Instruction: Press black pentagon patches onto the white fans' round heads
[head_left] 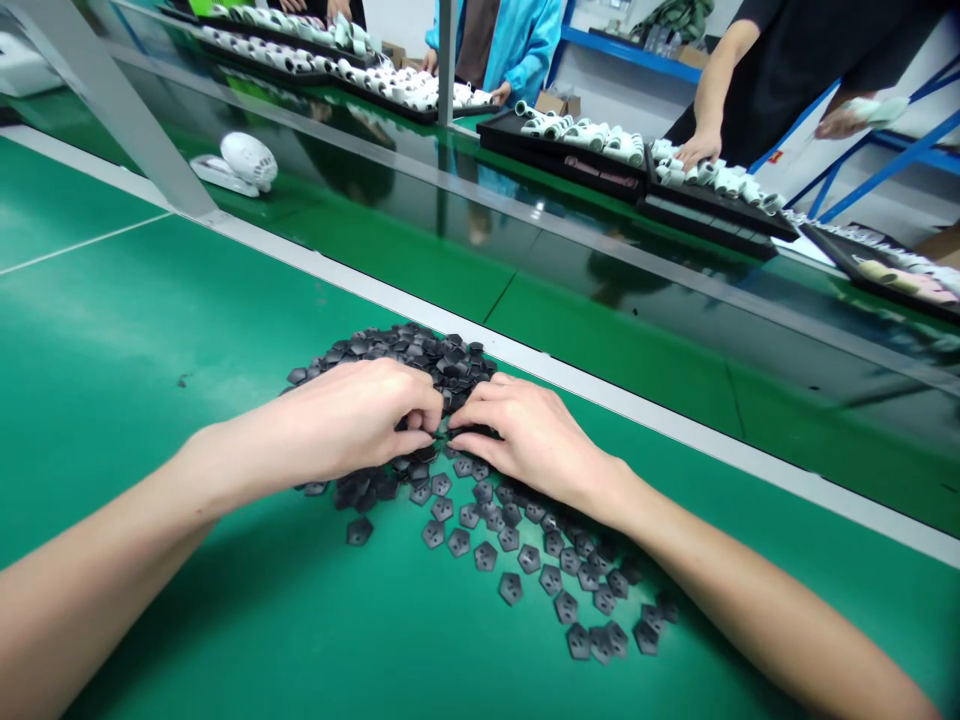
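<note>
My left hand [367, 415] reaches in over a heap of small black pentagonal pieces [409, 348], its fingers curled and the thumb close under the index finger. Facing it, my right hand [525, 430] has its fingers bent together towards the thumb. The fingertips of both hands almost meet at the heap's near edge. Something small and dark shows at the tips, too small to make out. Beneath my right hand and forearm, loose pentagonal pieces [529, 558] with small holes lie spread out, mostly flat. One single piece [360, 531] lies apart below my left wrist.
A pale rail [600, 395] divides the green tabletop [112, 350] from a dark green conveyor belt. A white device [249, 162] sits near the metal post [112, 110]. Across the belt, black trays [562, 150] hold white parts; a person's hand [701, 147] touches some.
</note>
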